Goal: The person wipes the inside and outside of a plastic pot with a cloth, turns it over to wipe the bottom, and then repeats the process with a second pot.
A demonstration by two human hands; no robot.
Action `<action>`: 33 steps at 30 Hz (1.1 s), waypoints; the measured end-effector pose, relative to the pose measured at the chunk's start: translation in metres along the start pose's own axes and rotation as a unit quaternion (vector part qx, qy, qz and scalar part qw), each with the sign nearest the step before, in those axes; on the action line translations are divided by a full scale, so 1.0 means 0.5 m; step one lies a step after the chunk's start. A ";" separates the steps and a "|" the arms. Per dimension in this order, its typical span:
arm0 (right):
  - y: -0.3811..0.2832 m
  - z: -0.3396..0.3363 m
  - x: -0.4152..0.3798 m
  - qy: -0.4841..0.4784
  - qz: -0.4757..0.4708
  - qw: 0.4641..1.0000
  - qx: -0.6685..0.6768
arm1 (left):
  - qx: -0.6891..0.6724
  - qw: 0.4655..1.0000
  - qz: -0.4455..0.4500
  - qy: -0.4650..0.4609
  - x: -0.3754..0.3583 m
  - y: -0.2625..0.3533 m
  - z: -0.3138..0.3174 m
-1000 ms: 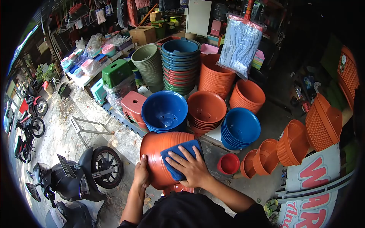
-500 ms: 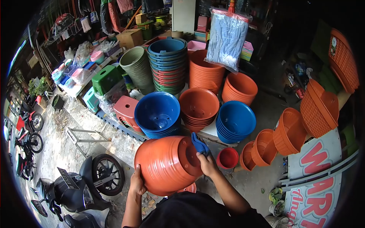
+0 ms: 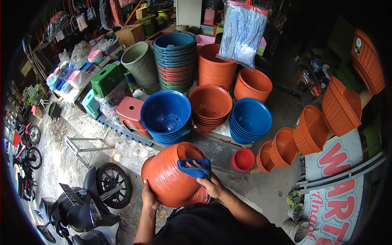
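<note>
A ribbed orange pot (image 3: pixel 165 173) is held on its side in front of my body, its base turned toward the right. My left hand (image 3: pixel 150 197) grips the pot's rim at the lower left. My right hand (image 3: pixel 210 183) holds a blue cloth (image 3: pixel 192 166) against the pot near its base, with the fingers partly hidden by the cloth. Just beyond stand a stack of blue pots (image 3: pixel 166 114), a stack of orange pots (image 3: pixel 210 102) and another blue stack (image 3: pixel 251 118). A small part of another orange item (image 3: pixel 201 196) shows below the held pot.
A motorcycle (image 3: pixel 81 204) is parked at the lower left, beside a metal frame (image 3: pixel 90 143). A small red pot (image 3: pixel 243 159) and orange wall planters (image 3: pixel 311 130) are at the right. A packaged mop (image 3: pixel 243 34) hangs above. A sign (image 3: pixel 335 192) stands lower right.
My right hand has moved left and down with the blue cloth, which now lies spread over the pot's base edge. The held pot has tilted and shifted slightly left; the view has shifted a little.
</note>
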State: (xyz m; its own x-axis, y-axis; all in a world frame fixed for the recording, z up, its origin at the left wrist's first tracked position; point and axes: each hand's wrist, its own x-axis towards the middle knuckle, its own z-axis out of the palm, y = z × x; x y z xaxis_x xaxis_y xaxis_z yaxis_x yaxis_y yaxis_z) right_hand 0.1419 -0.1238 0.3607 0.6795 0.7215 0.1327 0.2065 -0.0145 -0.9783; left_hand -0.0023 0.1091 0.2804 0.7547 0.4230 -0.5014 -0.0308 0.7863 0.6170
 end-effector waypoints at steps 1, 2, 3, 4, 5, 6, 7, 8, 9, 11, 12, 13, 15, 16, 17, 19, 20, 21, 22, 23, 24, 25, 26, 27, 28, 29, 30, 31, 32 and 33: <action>-0.006 0.003 -0.015 -0.015 0.018 0.999 0.047 | -0.016 1.000 -0.013 -0.006 -0.003 0.006 -0.001; -0.014 0.012 -0.032 0.021 0.058 0.984 0.166 | -0.032 0.999 -0.027 -0.012 -0.005 0.008 -0.005; -0.002 0.010 -0.048 0.044 0.080 0.972 0.216 | -0.032 0.999 -0.035 -0.011 -0.001 0.006 -0.014; 0.012 -0.002 -0.064 0.054 0.097 0.967 0.229 | -0.016 0.999 -0.033 -0.014 0.006 0.004 -0.024; 0.029 -0.017 -0.082 0.063 0.116 0.961 0.242 | 0.001 0.999 -0.031 -0.017 0.009 0.001 -0.032; 0.028 -0.015 -0.100 0.160 0.164 0.937 0.264 | -0.001 0.999 -0.038 -0.016 0.009 -0.001 -0.032; 0.021 -0.021 -0.099 0.146 0.122 0.918 0.348 | 0.009 0.999 -0.032 -0.017 0.012 -0.002 -0.026; 0.020 -0.024 -0.113 0.219 0.146 0.899 0.351 | 0.019 0.999 -0.027 -0.019 0.015 -0.004 -0.018; 0.020 -0.028 -0.128 0.290 0.168 0.874 0.352 | 0.019 0.999 -0.033 -0.021 0.014 -0.008 -0.004; -0.012 -0.029 -0.135 0.337 0.155 0.866 0.335 | 0.115 0.992 0.003 -0.045 0.007 -0.017 0.044; -0.025 -0.033 -0.133 0.378 0.141 0.858 0.319 | 0.173 0.982 0.021 -0.074 0.004 -0.030 0.062; -0.024 -0.038 -0.134 0.381 0.135 0.857 0.319 | 0.236 0.965 0.042 -0.102 0.000 -0.042 0.085; -0.017 -0.049 -0.140 0.360 0.126 0.896 0.226 | 0.384 0.907 0.078 -0.156 -0.010 -0.060 0.152; -0.040 -0.057 -0.135 0.332 0.148 0.916 0.170 | 0.434 0.880 0.080 -0.174 -0.005 -0.073 0.174; -0.053 -0.062 -0.125 0.312 0.129 0.927 0.167 | 0.482 0.851 0.082 -0.190 -0.001 -0.088 0.197; -0.051 -0.082 -0.113 0.287 0.112 0.941 0.138 | 0.584 0.773 0.111 -0.224 -0.046 -0.035 0.349; 0.021 -0.093 -0.135 0.307 0.092 0.945 0.060 | 0.618 0.729 0.169 -0.240 -0.026 -0.053 0.368; 0.011 -0.116 -0.121 0.302 0.087 0.947 0.063 | 0.650 0.681 0.227 -0.252 -0.001 -0.070 0.387; -0.011 -0.136 -0.100 0.310 0.043 0.948 0.051 | 0.652 0.678 0.234 -0.244 0.015 -0.078 0.417; -0.023 -0.158 -0.081 0.317 -0.002 0.948 0.041 | 0.655 0.648 0.279 -0.272 0.032 -0.084 0.452; -0.022 -0.183 -0.070 0.309 -0.018 0.950 0.044 | 0.656 0.614 0.320 -0.300 0.048 -0.088 0.486; 0.002 -0.202 -0.065 0.305 -0.023 0.951 0.049 | 0.659 0.612 0.324 -0.293 0.061 -0.091 0.518; 0.042 -0.220 -0.062 0.336 0.001 0.938 0.084 | 0.675 0.581 0.346 -0.295 0.077 -0.094 0.553; 0.071 -0.240 -0.055 0.367 0.026 0.923 0.118 | 0.690 0.549 0.367 -0.296 0.094 -0.094 0.587; 0.077 -0.264 -0.037 0.363 0.024 0.924 0.120 | 0.711 0.510 0.378 -0.302 0.112 -0.089 0.613; 0.077 -0.289 -0.008 0.358 -0.004 0.926 0.119 | 0.713 0.510 0.379 -0.297 0.130 -0.085 0.641; 0.077 -0.312 0.022 0.352 -0.031 0.928 0.118 | 0.737 0.463 0.389 -0.301 0.148 -0.080 0.668; 0.085 -0.330 0.042 0.345 -0.058 0.930 0.117 | 0.760 0.416 0.397 -0.303 0.167 -0.075 0.692; 0.126 -0.342 0.055 0.342 -0.033 0.930 0.127 | 0.762 0.416 0.397 -0.298 0.188 -0.072 0.715; 0.153 -0.353 0.070 0.338 -0.033 0.932 0.130 | 0.777 0.389 0.401 -0.289 0.215 -0.072 0.734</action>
State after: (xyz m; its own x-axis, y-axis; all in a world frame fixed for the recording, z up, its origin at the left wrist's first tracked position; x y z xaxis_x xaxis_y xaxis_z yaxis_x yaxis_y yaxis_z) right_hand 0.3056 -0.2217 0.3183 0.9776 0.1127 0.1777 0.1459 0.2457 -0.9583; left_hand 0.3208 -0.0391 0.4268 0.9457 -0.2748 0.1737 -0.3150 -0.9067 0.2805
